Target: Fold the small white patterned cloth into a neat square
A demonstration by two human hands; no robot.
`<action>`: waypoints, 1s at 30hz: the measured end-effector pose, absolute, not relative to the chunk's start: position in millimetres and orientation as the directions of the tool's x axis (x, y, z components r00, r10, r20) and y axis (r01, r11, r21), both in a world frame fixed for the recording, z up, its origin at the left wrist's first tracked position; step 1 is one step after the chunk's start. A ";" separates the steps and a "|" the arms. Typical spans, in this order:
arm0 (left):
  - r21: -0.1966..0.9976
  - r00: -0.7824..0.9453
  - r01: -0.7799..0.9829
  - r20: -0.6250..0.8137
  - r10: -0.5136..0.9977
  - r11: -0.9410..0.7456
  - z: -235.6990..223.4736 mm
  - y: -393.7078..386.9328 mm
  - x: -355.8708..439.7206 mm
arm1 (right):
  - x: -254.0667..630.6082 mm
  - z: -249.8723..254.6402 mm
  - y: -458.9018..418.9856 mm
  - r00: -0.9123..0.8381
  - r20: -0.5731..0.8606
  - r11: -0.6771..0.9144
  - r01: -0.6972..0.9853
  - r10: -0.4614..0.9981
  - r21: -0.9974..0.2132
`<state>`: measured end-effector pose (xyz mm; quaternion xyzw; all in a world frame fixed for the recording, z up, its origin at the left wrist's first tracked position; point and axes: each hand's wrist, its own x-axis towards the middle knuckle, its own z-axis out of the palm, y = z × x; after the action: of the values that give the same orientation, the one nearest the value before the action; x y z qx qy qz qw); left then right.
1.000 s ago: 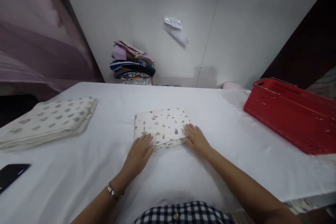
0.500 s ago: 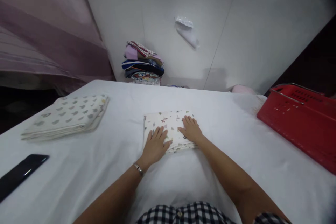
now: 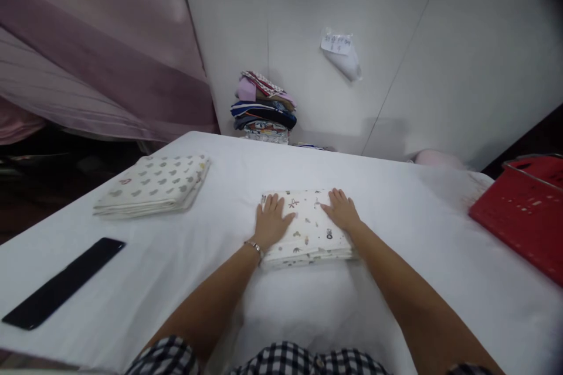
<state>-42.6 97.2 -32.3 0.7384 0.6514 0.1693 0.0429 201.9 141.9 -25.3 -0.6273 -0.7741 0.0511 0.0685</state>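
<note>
A folded white cloth (image 3: 308, 231) with small printed figures, a starfish among them, lies on the white-covered table in front of me. My left hand (image 3: 271, 222) rests flat on its left part, fingers spread, a metal bracelet at the wrist. On its upper right corner my right hand (image 3: 342, 210) lies flat with the fingers apart. Neither hand grips the cloth. Several folded layers show along the near edge.
Another folded cloth (image 3: 153, 184) with grey prints lies at the left. Nearer me is a flat black object (image 3: 64, 284). A red plastic basket (image 3: 523, 217) stands at the right. Beyond the table, a stack of folded fabrics (image 3: 264, 108) leans near the pale wall.
My left hand has slid up towards the cloth's upper left, and my right hand has shifted to its upper right corner. The view has turned left, so everything appears farther right.
</note>
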 end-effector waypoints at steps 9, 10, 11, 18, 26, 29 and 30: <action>0.434 0.064 0.886 0.236 0.970 -0.164 -44.9 95.4 -47.7 | 209.0 -34.6 145.7 -0.197 0.025 0.194 0.920 0.980 -0.342; 0.479 0.042 0.862 0.261 0.964 -0.168 -43.8 95.9 -49.2 | 210.3 -33.1 146.7 -0.187 0.025 0.181 0.895 0.982 -0.408; 0.531 0.001 0.833 0.280 0.960 -0.156 -42.4 96.7 -51.1 | 212.5 -31.4 147.8 -0.165 0.024 0.154 0.851 0.986 -0.503; 0.797 -0.334 0.537 -0.100 0.937 0.276 -18.2 117.0 -78.3 | 241.8 -33.1 142.5 0.142 -0.071 -0.134 0.500 0.987 -0.856; 0.840 -0.211 0.263 -0.430 0.878 0.475 1.2 114.8 -83.5 | 258.8 -20.9 107.0 0.180 -0.260 -0.316 0.565 0.949 -0.762; 0.829 -0.304 0.393 -0.291 0.907 0.398 2.4 110.9 -76.7 | 261.0 -11.6 99.0 0.178 -0.322 -0.366 0.532 0.930 -0.764; 0.824 -0.328 0.432 -0.235 0.915 0.367 3.7 111.9 -75.1 | 261.0 -10.0 97.2 0.157 -0.334 -0.367 0.486 0.930 -0.793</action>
<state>-75.1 111.9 3.7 0.4530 0.7433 0.3340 0.3617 261.0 97.2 -10.0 -0.7129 -0.4964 0.4185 0.2649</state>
